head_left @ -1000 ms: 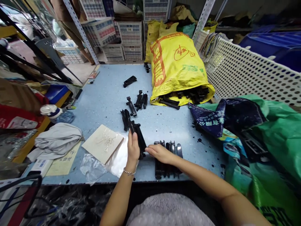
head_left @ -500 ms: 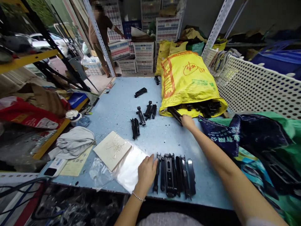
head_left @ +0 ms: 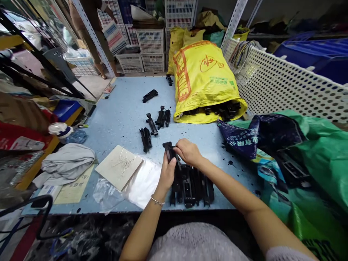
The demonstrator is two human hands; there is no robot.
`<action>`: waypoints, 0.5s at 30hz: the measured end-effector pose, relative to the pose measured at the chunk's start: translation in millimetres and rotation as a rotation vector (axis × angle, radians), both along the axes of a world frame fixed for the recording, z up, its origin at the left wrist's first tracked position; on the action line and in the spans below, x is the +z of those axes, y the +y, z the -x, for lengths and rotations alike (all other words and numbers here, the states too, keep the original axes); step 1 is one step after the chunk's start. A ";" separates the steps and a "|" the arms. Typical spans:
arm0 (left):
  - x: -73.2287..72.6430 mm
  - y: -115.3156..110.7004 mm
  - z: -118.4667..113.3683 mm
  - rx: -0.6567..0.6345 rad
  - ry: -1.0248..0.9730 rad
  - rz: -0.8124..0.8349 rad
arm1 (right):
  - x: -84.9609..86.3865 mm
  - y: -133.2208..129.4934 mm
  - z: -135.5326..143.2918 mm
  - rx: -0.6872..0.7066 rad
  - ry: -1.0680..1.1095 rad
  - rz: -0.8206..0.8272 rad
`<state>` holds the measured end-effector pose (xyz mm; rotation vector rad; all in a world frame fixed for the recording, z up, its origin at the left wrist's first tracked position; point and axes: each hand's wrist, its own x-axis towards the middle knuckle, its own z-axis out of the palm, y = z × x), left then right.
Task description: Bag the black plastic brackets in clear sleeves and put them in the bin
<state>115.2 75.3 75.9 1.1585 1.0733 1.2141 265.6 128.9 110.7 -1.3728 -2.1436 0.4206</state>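
Note:
My left hand [head_left: 166,173] is wrapped round a long, narrow black plastic part [head_left: 170,154], held tilted above the near edge of the table. At its upper end my right hand [head_left: 189,152] is closed, the fingertips pinched against the part's side. Beneath both hands, a row of similar black parts [head_left: 188,186] lies side by side on the blue table. More of them, loose black parts [head_left: 146,139], are scattered farther back to the left. The open mouth of a yellow woven sack [head_left: 203,78] shows many black pieces inside.
Left of my hands lie a cardboard square [head_left: 119,167] with tiny pale bits, clear plastic bags [head_left: 144,181] and a grey cloth [head_left: 66,163]. A white perforated basket [head_left: 282,79] and green sacking [head_left: 323,152] flank the right side. A person [head_left: 91,36] stands beyond the table.
My right hand has come back from the sack's mouth to my left hand with a black part. The left hand has lifted off the row and now grips a part. The view has shifted.

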 end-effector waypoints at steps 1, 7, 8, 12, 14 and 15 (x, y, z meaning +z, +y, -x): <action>1.5 -0.6 2.2 0.013 -0.009 0.015 | 0.1 7.0 3.5 0.025 0.020 0.025; 8.3 5.4 24.3 0.127 -0.095 0.134 | -3.1 -19.0 20.5 0.207 0.127 0.378; 8.8 5.3 27.1 0.150 -0.106 0.137 | -5.2 -32.9 22.2 0.224 0.074 0.351; 3.8 -1.8 32.4 0.154 -0.076 0.132 | -22.5 -84.8 23.1 0.163 0.039 0.409; -4.4 -8.5 36.8 0.125 0.031 0.112 | -31.5 -102.4 13.0 0.093 0.089 0.508; -9.8 -12.3 40.4 0.113 0.101 0.087 | -35.1 -109.8 4.5 0.031 0.080 0.502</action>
